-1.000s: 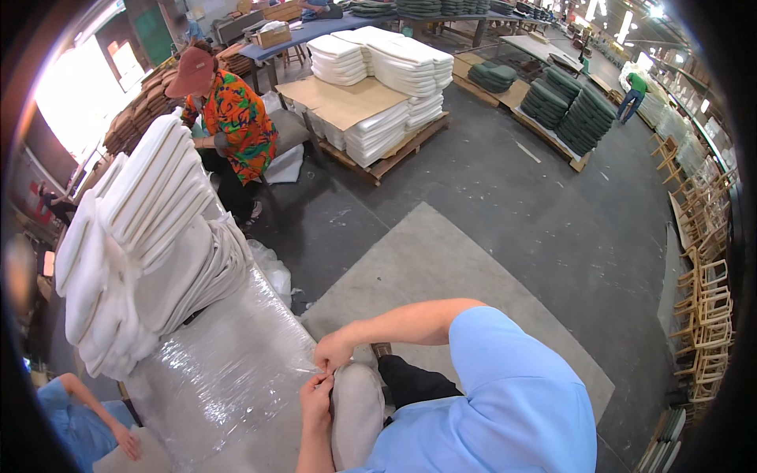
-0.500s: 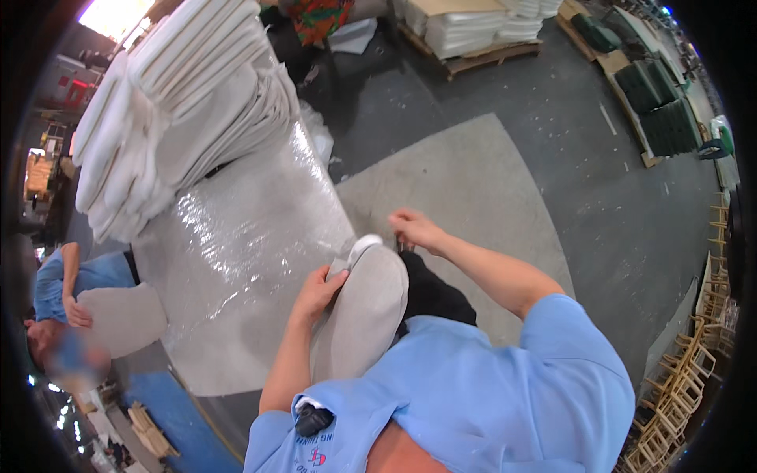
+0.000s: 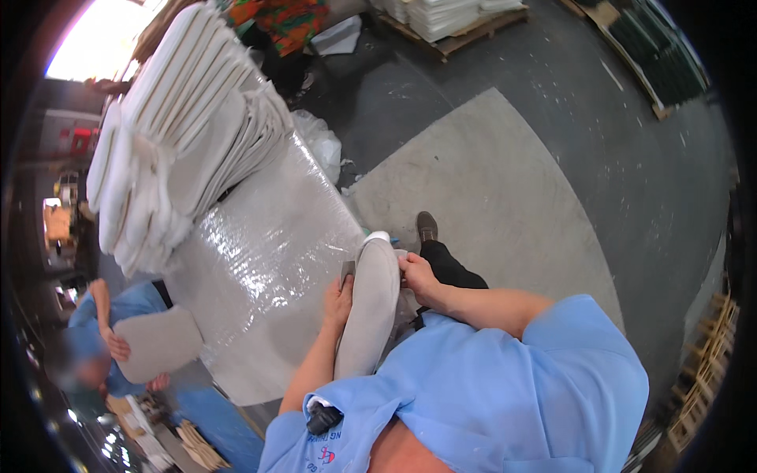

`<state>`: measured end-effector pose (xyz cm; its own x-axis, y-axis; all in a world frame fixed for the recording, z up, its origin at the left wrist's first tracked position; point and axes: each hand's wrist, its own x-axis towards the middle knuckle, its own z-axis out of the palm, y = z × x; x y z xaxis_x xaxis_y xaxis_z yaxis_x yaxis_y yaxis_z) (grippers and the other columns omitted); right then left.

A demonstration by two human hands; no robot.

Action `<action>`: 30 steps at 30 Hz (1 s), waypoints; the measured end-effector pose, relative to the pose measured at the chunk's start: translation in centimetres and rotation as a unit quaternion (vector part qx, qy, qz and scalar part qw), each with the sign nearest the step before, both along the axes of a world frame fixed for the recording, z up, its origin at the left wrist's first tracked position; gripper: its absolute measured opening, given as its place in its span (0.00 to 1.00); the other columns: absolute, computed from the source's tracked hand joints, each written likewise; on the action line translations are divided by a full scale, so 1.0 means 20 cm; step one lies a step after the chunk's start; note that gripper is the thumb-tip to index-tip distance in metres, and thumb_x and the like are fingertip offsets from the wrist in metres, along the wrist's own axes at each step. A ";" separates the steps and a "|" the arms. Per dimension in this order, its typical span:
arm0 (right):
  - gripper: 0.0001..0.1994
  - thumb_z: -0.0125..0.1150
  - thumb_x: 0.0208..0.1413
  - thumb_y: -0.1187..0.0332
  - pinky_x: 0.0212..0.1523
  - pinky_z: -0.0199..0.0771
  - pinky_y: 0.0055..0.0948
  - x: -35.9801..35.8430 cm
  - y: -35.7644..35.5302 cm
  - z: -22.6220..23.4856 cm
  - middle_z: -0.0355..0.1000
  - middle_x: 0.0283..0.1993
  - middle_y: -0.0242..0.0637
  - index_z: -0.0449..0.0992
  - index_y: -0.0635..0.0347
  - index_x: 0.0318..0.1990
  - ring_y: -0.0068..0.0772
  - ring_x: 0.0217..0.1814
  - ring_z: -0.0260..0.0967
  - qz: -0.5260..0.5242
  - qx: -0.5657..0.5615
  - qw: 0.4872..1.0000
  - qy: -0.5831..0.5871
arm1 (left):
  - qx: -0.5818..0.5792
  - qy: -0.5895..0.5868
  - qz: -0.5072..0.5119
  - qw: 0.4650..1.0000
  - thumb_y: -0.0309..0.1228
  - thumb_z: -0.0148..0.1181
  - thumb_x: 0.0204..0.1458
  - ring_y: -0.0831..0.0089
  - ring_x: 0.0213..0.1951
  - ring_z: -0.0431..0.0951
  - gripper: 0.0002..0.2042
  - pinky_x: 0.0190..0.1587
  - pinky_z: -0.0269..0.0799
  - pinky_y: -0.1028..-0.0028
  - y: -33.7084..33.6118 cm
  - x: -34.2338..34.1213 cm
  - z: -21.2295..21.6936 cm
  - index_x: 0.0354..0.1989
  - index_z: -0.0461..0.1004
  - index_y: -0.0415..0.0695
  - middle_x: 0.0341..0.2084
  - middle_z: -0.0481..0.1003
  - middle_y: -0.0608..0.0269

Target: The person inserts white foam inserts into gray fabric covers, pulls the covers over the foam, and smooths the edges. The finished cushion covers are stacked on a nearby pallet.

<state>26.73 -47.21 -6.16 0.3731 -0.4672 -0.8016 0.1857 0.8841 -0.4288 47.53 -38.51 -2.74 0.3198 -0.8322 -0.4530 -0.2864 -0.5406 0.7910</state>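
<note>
A light grey seat cushion [image 3: 371, 303] stands on edge in front of my body, beside the plastic-covered table. A white part [image 3: 379, 236] shows at its far end. My left hand [image 3: 337, 303] is closed on the cushion's left side, and a small grey flap [image 3: 348, 270] sticks out by its fingers. On the cushion's other side, my right hand [image 3: 418, 276] pinches a small grey piece that looks like a strap or flap at the far end. The cushion's underside is hidden.
Grey-white cushions [image 3: 189, 118] are piled on the far end of the shiny plastic-covered table [image 3: 268, 268]. At left, another person holds a grey cushion [image 3: 162, 344]. A pale sheet [image 3: 489, 181] lies on the floor. Farther off is a loaded pallet [image 3: 449, 39].
My right hand has come back from beyond the cushion's far end to its right side and now grips there. The cushion has turned more edge-on. The other person's cushion has shifted.
</note>
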 end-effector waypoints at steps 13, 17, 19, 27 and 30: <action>0.24 0.41 0.80 0.50 0.54 0.76 0.45 0.20 -0.09 -0.12 0.80 0.49 0.39 0.79 0.59 0.51 0.41 0.48 0.77 -0.163 -0.026 0.986 -0.030 | -0.012 -0.080 0.044 0.996 0.44 0.52 0.73 0.53 0.40 0.80 0.20 0.46 0.73 0.59 -0.15 -0.14 0.06 0.46 0.79 0.36 0.37 0.82 0.45; 0.35 0.37 0.74 0.34 0.63 0.76 0.47 0.04 -0.19 -0.14 0.80 0.57 0.41 0.78 0.55 0.60 0.48 0.56 0.78 -0.124 0.138 0.940 -0.286 | -0.026 -0.169 -0.013 0.985 0.42 0.53 0.71 0.41 0.39 0.76 0.19 0.44 0.70 0.52 -0.20 -0.19 0.05 0.36 0.75 0.37 0.34 0.77 0.40; 0.40 0.36 0.70 0.28 0.66 0.75 0.49 0.00 -0.25 -0.13 0.80 0.60 0.41 0.77 0.52 0.64 0.49 0.59 0.78 -0.083 0.194 0.933 -0.290 | -0.046 -0.205 -0.061 0.976 0.41 0.54 0.70 0.38 0.40 0.74 0.18 0.43 0.69 0.49 -0.22 -0.18 0.06 0.33 0.73 0.37 0.34 0.75 0.40; 0.37 0.44 0.67 0.29 0.66 0.74 0.48 -0.08 -0.23 -0.19 0.78 0.61 0.40 0.75 0.51 0.64 0.45 0.62 0.75 -0.057 0.209 0.941 -0.261 | 0.012 -0.187 -0.086 0.978 0.39 0.56 0.69 0.38 0.39 0.76 0.16 0.41 0.68 0.46 -0.26 -0.18 0.09 0.34 0.72 0.38 0.32 0.76 0.41; 0.35 0.45 0.67 0.33 0.64 0.75 0.46 -0.12 -0.20 -0.23 0.78 0.59 0.39 0.76 0.52 0.63 0.43 0.61 0.75 -0.037 0.224 0.942 -0.245 | 0.024 -0.171 -0.051 0.984 0.37 0.58 0.68 0.37 0.37 0.76 0.14 0.39 0.68 0.46 -0.27 -0.20 0.08 0.33 0.72 0.39 0.31 0.76 0.43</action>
